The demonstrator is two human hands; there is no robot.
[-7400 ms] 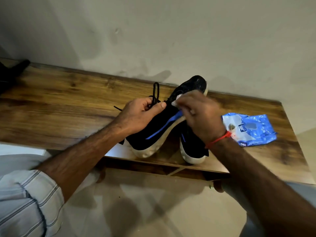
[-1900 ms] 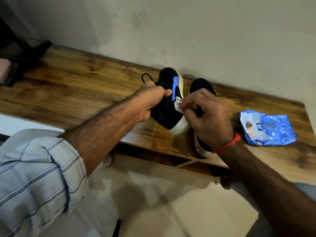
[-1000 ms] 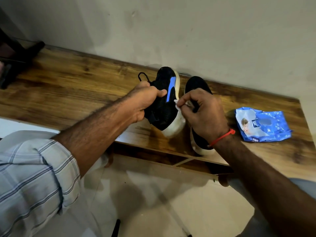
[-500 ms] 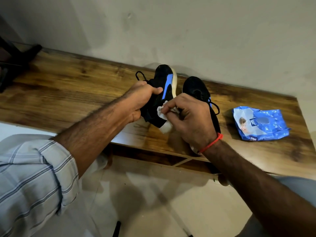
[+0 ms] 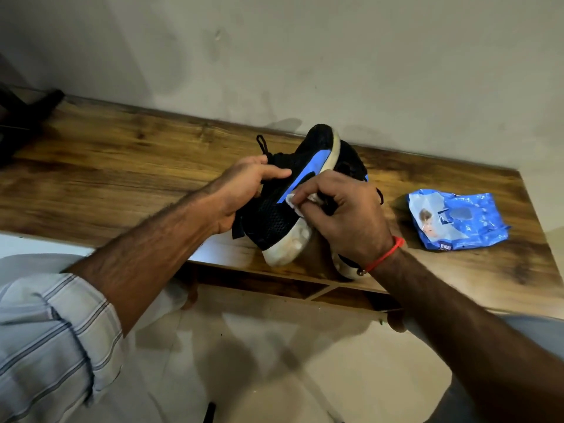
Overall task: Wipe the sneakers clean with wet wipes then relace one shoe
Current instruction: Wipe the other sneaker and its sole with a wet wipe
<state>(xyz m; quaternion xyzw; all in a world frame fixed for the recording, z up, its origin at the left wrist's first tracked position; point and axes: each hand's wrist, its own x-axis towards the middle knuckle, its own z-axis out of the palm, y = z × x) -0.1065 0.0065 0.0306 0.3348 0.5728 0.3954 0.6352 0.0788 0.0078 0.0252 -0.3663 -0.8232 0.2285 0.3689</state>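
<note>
Counting two sneakers [image 5: 274, 215], perhaps one wipe [image 5: 291, 200]

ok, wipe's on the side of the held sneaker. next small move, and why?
Probably draw the wet wipe down onto the white sole: the right hand pinches it at the blue stripe, the sole below looks smudged, and the left hand holds the sneaker tilted.

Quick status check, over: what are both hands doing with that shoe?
Left hand grips black sneaker, tilted on the bench. Right hand pinches white wipe against its side. Second sneaker behind; nothing blocking.
</note>
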